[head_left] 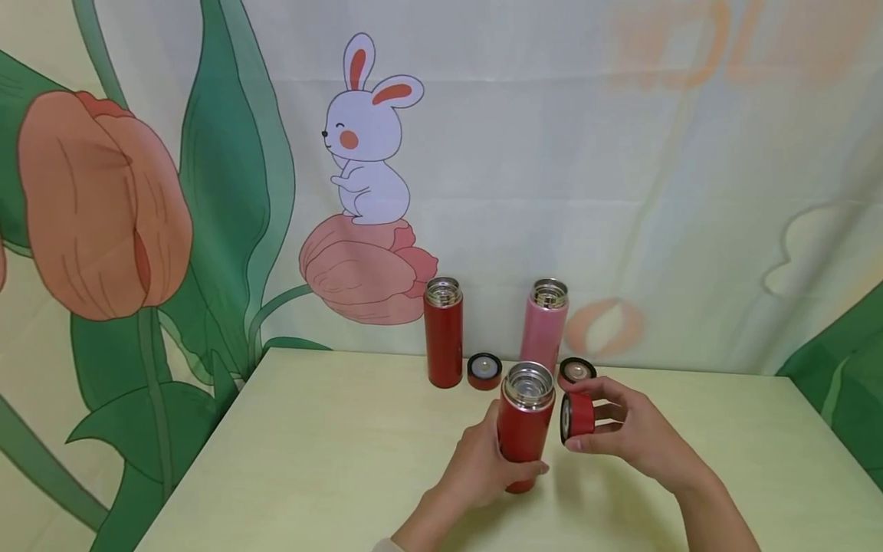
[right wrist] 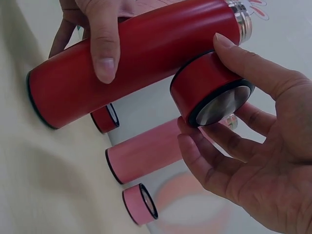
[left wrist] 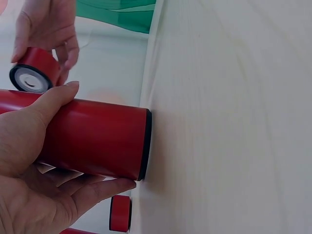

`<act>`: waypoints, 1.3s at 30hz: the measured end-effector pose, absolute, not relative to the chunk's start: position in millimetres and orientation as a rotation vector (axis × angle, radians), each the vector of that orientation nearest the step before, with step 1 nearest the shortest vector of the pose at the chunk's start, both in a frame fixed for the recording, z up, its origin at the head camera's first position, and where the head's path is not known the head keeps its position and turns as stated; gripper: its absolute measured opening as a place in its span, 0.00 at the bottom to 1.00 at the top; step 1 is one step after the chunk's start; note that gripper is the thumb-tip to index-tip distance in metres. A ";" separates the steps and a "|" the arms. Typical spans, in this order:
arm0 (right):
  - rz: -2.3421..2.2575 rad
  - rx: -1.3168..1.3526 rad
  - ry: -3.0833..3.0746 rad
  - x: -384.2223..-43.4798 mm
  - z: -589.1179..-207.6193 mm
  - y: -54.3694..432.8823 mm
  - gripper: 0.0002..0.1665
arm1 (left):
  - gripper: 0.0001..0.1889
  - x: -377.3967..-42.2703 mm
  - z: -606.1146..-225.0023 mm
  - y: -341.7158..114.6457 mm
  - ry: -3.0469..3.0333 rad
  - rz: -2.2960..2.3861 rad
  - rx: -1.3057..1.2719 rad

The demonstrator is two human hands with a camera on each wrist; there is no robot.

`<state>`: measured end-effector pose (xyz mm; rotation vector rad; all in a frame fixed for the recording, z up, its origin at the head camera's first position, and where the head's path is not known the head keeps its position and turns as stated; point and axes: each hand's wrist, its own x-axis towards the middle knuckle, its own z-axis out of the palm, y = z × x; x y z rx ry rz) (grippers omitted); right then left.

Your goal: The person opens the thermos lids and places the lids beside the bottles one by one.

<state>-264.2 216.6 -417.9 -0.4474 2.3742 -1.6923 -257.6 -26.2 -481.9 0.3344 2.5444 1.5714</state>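
Note:
My left hand [head_left: 476, 464] grips a red thermos bottle [head_left: 526, 429] around its lower body. The bottle's steel mouth is uncovered and tilts a little toward the head camera. I cannot tell whether its base touches the table. Just right of the bottle, my right hand [head_left: 638, 433] holds a red lid [head_left: 581, 416] between thumb and fingers. In the head view the lid is turned on its side, its inner face toward the bottle. The right wrist view shows the lid's shiny outer top [right wrist: 223, 106]; lid and bottle mouth are apart.
At the table's back stand another red bottle [head_left: 444, 345] and a pink bottle [head_left: 543, 330], both uncapped. Beside them lie a red lid [head_left: 484, 381] and a pink lid [right wrist: 138, 204], insides up. A printed cloth [head_left: 497, 153] hangs behind the pale table [head_left: 331, 452].

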 end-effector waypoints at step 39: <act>-1.517 -0.419 2.405 -274.4 -462.8 222.4 0.50 | 0.38 -255.3 -486.9 -25.2 2.693 1.508 0.295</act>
